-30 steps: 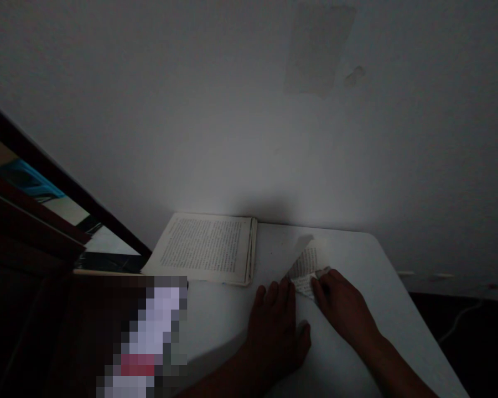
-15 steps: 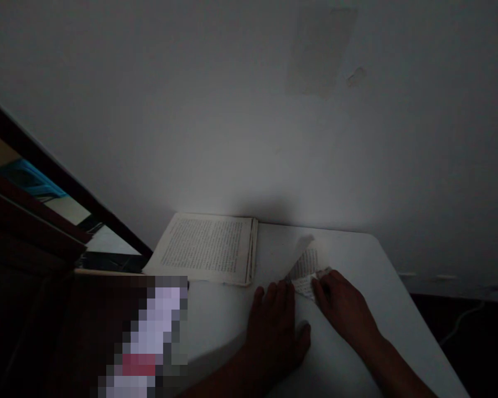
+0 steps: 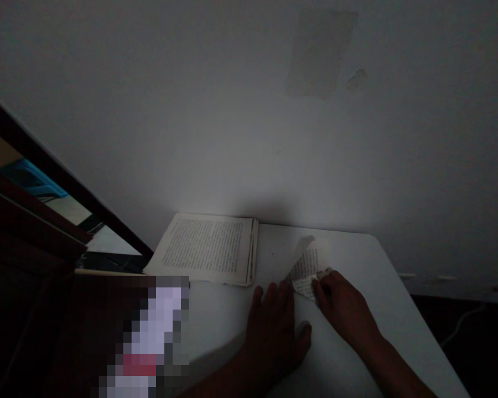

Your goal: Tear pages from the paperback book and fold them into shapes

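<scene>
A folded sheet of printed paper (image 3: 305,271), with a pointed top corner, lies on the white table (image 3: 232,315). My left hand (image 3: 271,323) rests flat beside it, fingers stretched out and thumb apart, its fingertips touching the paper's left corner. On the other side my right hand (image 3: 342,301) has its fingers closed on the paper's lower right edge. What lies beneath the right fingers is hidden. A stack of printed pages (image 3: 205,246) sits at the table's back left, apart from both hands.
A pale wall (image 3: 249,138) rises directly behind the table. At the left stands a dark wooden frame (image 3: 66,171) with a blue object (image 3: 37,177) seen beyond it. A blurred-out patch (image 3: 149,337) covers the lower left. A cable (image 3: 460,320) shows at the right.
Almost nothing differs. My left fingertips have shifted very slightly at the paper's left corner; the right hand keeps its hold on the folded sheet.
</scene>
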`<control>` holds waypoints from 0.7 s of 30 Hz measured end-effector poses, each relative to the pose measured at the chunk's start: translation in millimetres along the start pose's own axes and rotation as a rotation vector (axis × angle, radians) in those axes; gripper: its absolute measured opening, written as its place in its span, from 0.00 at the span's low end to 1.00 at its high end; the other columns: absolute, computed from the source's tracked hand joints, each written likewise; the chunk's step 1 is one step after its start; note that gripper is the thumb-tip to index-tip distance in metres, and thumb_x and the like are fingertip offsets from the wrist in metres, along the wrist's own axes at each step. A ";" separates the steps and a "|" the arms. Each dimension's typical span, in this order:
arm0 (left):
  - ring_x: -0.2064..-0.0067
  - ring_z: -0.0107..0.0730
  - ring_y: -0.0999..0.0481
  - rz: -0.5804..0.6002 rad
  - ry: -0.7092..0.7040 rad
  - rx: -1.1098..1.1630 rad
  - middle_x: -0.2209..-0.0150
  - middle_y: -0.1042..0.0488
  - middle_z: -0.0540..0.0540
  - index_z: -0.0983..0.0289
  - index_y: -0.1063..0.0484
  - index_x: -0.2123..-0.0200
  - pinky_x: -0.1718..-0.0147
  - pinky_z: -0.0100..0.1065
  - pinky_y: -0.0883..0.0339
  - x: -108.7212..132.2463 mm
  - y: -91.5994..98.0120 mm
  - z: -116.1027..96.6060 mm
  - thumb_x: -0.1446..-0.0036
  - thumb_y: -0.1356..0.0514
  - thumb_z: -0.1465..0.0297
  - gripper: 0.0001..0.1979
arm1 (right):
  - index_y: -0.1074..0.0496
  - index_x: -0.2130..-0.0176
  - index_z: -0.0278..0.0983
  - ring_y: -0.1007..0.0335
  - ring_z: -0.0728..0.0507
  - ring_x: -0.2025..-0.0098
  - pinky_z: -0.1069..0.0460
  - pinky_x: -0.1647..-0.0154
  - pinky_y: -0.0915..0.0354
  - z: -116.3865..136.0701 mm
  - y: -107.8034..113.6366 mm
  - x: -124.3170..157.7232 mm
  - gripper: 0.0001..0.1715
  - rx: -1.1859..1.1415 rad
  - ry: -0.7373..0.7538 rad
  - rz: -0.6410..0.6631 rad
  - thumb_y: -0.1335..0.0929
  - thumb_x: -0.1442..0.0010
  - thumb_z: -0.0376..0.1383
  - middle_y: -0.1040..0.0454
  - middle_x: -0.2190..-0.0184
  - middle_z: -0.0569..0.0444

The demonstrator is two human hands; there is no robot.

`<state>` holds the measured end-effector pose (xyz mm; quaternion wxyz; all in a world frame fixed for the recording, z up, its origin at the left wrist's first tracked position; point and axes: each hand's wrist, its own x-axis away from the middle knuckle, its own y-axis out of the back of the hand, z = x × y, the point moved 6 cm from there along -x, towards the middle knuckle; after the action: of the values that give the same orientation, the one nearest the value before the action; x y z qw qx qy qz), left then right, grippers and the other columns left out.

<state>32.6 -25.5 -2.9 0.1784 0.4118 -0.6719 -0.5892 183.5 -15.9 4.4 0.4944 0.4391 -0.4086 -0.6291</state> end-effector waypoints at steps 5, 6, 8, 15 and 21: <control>0.46 0.52 0.38 0.001 -0.002 0.001 0.44 0.36 0.62 0.67 0.41 0.43 0.48 0.55 0.51 -5.5 1.0 -0.2 0.44 0.52 0.54 0.31 | 0.35 0.74 0.38 0.32 0.43 0.68 0.50 0.65 0.39 -0.1 -0.1 0.7 0.17 -0.002 0.007 -0.001 0.42 0.37 0.40 0.32 0.72 0.51; 0.46 0.52 0.38 0.001 0.000 0.003 0.44 0.36 0.62 0.67 0.41 0.43 0.48 0.55 0.51 -6.2 0.7 -0.1 0.44 0.52 0.54 0.31 | 0.35 0.74 0.37 0.32 0.43 0.68 0.50 0.64 0.39 -0.2 -0.2 0.7 0.17 -0.004 0.012 -0.006 0.42 0.37 0.40 0.32 0.72 0.51; 0.46 0.52 0.39 -0.003 0.005 0.006 0.44 0.36 0.62 0.66 0.41 0.43 0.47 0.55 0.51 -6.5 -0.1 0.3 0.45 0.51 0.53 0.31 | 0.34 0.74 0.37 0.32 0.43 0.68 0.50 0.64 0.39 -0.4 -0.8 0.7 0.17 -0.006 0.020 -0.014 0.42 0.37 0.40 0.32 0.72 0.51; 0.46 0.51 0.38 -0.040 0.025 0.001 0.45 0.35 0.63 0.67 0.41 0.43 0.47 0.56 0.53 -4.4 0.7 2.2 0.43 0.52 0.54 0.31 | 0.35 0.75 0.38 0.33 0.44 0.70 0.51 0.67 0.39 -2.1 -3.0 -0.3 0.18 0.014 0.016 -0.035 0.42 0.38 0.41 0.32 0.73 0.52; 0.47 0.50 0.37 -0.034 0.029 -0.006 0.47 0.33 0.63 0.68 0.38 0.45 0.47 0.55 0.52 -4.7 5.9 3.2 0.44 0.51 0.56 0.29 | 0.35 0.74 0.38 0.32 0.43 0.68 0.50 0.66 0.38 -1.6 -1.3 -0.9 0.18 0.010 0.007 -0.017 0.42 0.37 0.40 0.32 0.72 0.51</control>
<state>31.0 -20.1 3.0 0.1793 0.4313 -0.6604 -0.5880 184.7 -14.9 2.9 0.4882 0.4474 -0.4060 -0.6297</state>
